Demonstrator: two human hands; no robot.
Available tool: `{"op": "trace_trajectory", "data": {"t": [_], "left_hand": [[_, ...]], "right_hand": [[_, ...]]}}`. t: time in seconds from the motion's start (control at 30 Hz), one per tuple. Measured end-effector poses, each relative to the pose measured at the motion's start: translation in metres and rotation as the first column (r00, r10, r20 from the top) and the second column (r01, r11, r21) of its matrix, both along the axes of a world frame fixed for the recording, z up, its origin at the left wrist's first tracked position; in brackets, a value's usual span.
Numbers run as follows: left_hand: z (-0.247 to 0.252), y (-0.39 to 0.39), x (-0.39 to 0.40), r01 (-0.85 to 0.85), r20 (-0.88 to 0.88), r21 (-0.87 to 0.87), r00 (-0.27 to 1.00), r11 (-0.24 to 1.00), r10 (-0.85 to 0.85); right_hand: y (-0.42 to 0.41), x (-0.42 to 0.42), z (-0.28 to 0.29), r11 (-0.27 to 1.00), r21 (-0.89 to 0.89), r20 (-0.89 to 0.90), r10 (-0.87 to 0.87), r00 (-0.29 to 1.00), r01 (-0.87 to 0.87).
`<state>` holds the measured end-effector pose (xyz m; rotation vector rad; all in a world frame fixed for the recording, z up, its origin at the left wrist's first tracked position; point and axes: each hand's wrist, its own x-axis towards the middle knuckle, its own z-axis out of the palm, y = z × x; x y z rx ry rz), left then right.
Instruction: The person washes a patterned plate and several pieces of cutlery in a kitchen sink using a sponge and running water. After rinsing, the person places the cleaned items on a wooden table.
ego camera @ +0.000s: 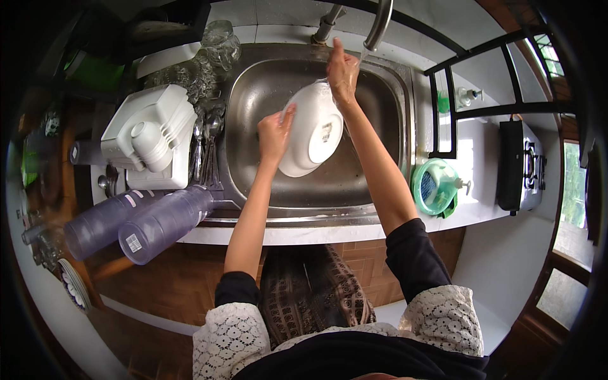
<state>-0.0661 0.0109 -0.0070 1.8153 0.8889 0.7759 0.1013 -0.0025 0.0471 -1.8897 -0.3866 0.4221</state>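
Observation:
A white bowl [301,128] is tilted over the stainless steel sink [380,175], its underside with a foot ring and a printed mark facing me. My left hand [277,134] grips its left rim, thumb on the outside and the other fingers hidden behind. At the bowl's upper right edge, my right hand [343,71] lies against it with the thumb pointing up; whether its fingers close on the rim is hidden. Water runs from the curved metal faucet [380,26] onto my right hand and wrist.
Left of the sink stand stacked white dishes and cups [152,137], spoons and forks [208,142], glassware [221,45] and stacked purple plastic tumblers [164,228]. A green tub [434,187] with a sponge, a black metal rack [513,111] and a gas stove [520,166] are on the right.

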Motion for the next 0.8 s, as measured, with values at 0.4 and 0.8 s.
{"op": "trace_trajectory", "data": {"t": [0.4,0.8], "left_hand": [[0.024,0.002,0.118,0.473,-0.209,0.349,0.881,0.809,-0.425],[0.015,-0.002,0.08,0.313,-0.069,0.427,0.947,0.848,-0.314]], "right_hand": [[0.051,0.166,-0.04,0.949,0.229,-0.327,0.286,0.901,-0.218],[0.087,0.176,-0.061,0.85,0.464,-0.422,0.459,0.782,-0.249]]}}
